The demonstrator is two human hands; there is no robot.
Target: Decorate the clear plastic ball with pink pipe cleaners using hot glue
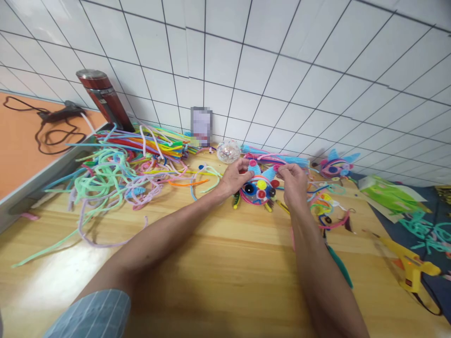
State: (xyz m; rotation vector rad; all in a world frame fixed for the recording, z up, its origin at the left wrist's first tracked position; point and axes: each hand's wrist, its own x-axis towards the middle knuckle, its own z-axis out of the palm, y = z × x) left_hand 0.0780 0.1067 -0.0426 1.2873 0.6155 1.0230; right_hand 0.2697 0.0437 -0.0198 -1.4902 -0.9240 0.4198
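A round pipe-cleaner creature (260,184) with two light blue pointed ears, red discs on the ear tips, dark eyes and colourful round pieces faces me on the wooden table. My left hand (235,177) is closed, pinching its left ear at the side. At the other ear, the thumb and fingers of my right hand (294,183) pinch around the red-tipped end. Fingertip contact is partly hidden. Just behind my left hand is a clear ball (229,151) with colourful bits inside. A similar blue-eared creature (333,166) stands farther right, near the wall.
Loose, tangled pipe cleaners (100,176) and a multicoloured bundle (151,144) lie at left, below a red-brown flask (105,101). A blurred-out upright rectangle (201,126) leans on the tiled wall. At right are a yellow glue gun (410,267) and a green packet (391,195).
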